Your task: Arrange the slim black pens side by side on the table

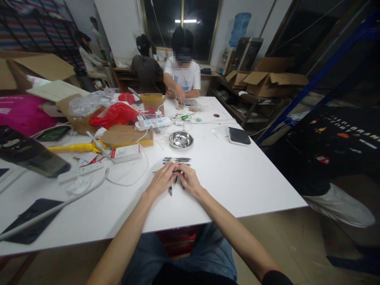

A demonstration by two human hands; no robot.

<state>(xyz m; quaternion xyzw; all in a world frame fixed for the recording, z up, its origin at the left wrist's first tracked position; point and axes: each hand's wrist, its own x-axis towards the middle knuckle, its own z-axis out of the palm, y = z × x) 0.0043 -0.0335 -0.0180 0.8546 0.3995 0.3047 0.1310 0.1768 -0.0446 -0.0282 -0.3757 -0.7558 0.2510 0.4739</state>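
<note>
My left hand [162, 179] and my right hand [190, 178] meet above the white table [243, 186], fingers bent and pinched together. Between them is a dark pen, mostly covered by the fingers. Just beyond my hands, several pens [177, 159] lie side by side, pointing left and right. Under my palms a dark pen piece [170, 190] sticks out toward me; other slim pieces there are partly hidden. A shiny metal bowl [181, 140] with small dark pieces in it stands past the row of pens.
Left are a power strip [152, 122], a white box [126, 153], a yellow tool [77, 147], a dark bottle [32, 152], red bags [121, 114] and loose cables. A black-topped device [239, 135] lies right. A person [182, 75] works across the table; another stands at right.
</note>
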